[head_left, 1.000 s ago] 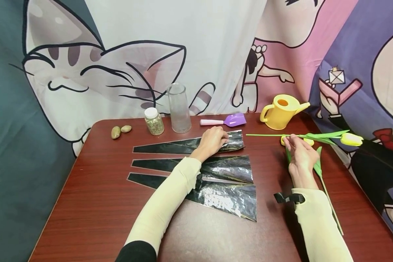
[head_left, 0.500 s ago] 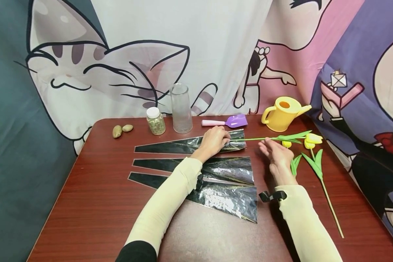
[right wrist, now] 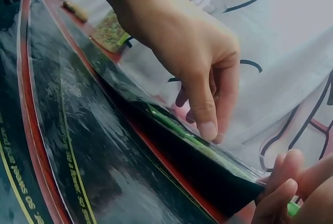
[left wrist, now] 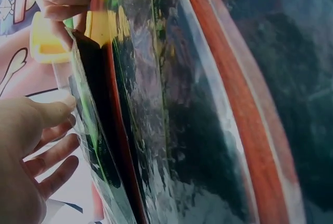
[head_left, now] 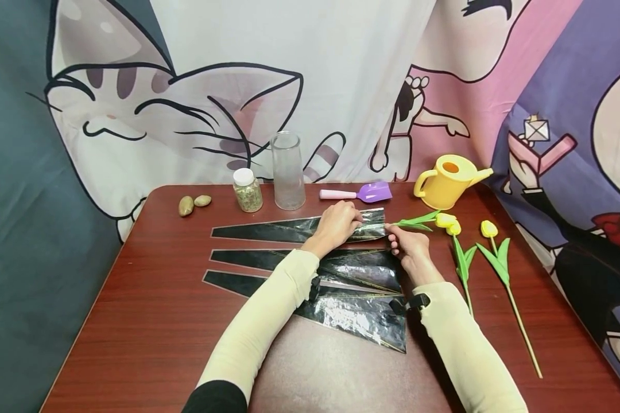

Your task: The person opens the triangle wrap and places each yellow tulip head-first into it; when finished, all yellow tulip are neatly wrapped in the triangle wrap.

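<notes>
My left hand pinches the upper film edge of the farthest black-and-clear flower sleeve; its wide mouth faces right. In the right wrist view, thumb and fingertip of the left hand meet at that edge, and green of the stem shows through the clear film. My right hand holds a yellow artificial tulip at the mouth, its stem inside the sleeve and its leaves and bloom outside. The bloom overlaps that of a second tulip on the table. A third tulip lies farther right.
Two more sleeves lie nearer on the brown table. Along the back are two stones, a white-lidded jar, a clear glass cylinder, a purple scoop and a yellow watering can. A printed curtain hangs behind.
My right hand has moved left with the tulip, and the stem has slid into the sleeve up to near the leaves. My left hand keeps its place on the sleeve.
</notes>
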A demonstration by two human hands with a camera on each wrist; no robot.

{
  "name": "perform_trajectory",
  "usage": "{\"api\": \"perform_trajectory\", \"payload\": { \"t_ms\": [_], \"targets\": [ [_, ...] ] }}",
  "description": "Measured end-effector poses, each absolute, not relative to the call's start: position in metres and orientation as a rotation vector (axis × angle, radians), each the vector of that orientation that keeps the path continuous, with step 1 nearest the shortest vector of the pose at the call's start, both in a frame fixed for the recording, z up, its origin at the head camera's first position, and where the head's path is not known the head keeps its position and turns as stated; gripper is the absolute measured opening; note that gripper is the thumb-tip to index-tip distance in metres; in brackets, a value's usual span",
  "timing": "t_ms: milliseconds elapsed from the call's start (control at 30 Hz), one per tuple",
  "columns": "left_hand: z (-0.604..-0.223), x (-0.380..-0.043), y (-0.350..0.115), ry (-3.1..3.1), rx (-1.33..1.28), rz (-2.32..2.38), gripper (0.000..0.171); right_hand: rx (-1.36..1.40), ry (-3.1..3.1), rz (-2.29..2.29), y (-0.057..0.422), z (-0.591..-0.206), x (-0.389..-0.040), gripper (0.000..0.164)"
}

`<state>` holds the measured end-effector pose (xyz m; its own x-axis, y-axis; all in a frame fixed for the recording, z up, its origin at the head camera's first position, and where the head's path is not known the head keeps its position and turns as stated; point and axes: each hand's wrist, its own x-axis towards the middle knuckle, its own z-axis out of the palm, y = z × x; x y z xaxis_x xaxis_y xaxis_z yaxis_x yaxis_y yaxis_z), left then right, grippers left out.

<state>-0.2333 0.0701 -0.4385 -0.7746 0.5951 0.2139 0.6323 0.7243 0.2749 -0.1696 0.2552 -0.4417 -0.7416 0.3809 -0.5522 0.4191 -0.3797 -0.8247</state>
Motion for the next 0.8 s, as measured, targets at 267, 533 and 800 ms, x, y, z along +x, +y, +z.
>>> {"api": "perform_trajectory", "payload": {
  "t_ms": [267, 533, 800],
  "targets": [
    [-0.442, -0.234, 0.068, -2.813, -1.007, -0.481, 0.011, 1.052, 1.728, -2.297, 0.251, -0.447, -0.171, 0.017],
    [-0.447, -0.233, 0.067, -2.819, -1.007, -0.478, 0.013, 0.765, 1.893, -2.181, 0.263, -0.445, -0.164, 0.010],
    [-0.449, -0.233, 0.068, -2.803, -1.021, -0.460, 0.012, 0.100, 3.006, -1.454, 0.317, -0.420, -0.160, 0.023]
  ]
}}
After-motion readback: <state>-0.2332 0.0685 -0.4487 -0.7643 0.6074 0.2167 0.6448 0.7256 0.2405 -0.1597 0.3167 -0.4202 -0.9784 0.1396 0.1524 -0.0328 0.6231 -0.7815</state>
